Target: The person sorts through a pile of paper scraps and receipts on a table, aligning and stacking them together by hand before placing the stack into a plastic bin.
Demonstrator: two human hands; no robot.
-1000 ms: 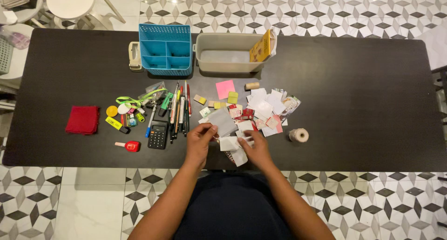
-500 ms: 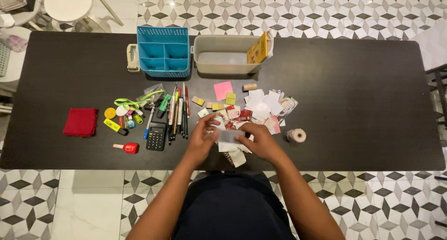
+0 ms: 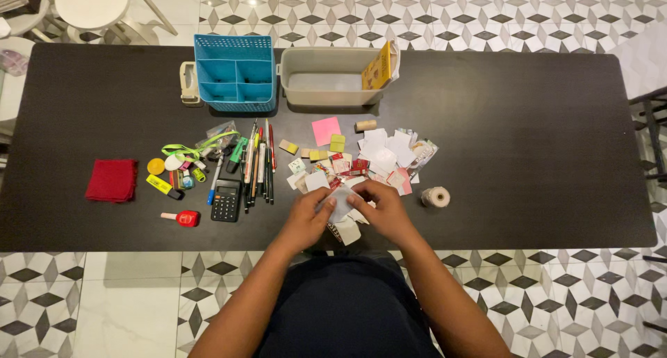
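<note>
- Left hand [image 3: 306,219] and right hand [image 3: 381,210] meet, fingers clamped on a small grey-white packet [image 3: 340,204].
- Packet sits above the black counter [image 3: 528,156] near edge, beside scattered paper scraps [image 3: 382,153].

You have one view only, from the camera on your head, looking almost straight down from well above. The black table [image 3: 486,156] runs across the whole frame, its far edge at the top, its near edge just below the middle. Your arms enter from the bottom centre, and your hands meet near the centre. Patterned floor tiles [image 3: 486,10] show along the top and bottom.
</note>
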